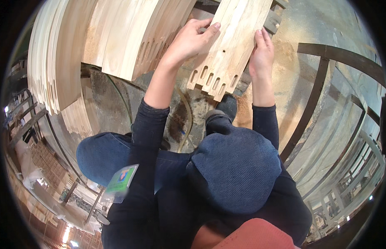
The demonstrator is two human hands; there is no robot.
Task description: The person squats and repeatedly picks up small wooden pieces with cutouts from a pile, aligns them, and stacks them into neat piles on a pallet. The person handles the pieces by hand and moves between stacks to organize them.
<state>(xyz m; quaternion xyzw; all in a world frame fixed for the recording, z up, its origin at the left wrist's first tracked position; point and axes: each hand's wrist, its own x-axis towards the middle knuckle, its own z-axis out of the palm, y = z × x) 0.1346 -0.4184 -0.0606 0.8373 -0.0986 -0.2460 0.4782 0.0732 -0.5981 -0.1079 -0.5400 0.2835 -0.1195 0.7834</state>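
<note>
Pale wood boards [232, 45], slotted ends [213, 85] overhanging the near edge of a grey support [273, 21], sit between my left hand [193, 39] and right hand [261, 58], both loosely uncurled against the sides. Uneven pressure could, I judge, skew one board.

Bright centre; curved rim, dark and perhaps blurred.

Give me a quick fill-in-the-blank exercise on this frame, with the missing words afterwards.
1. The left hand and right hand flank slotted boards made of ____.
2. The trousers are coloured ____.
3. The badge appears beside the ____ arm.
4. The dark frame stands to the ____ of the boards.

Missing words: wood; blue; left; right.
</note>
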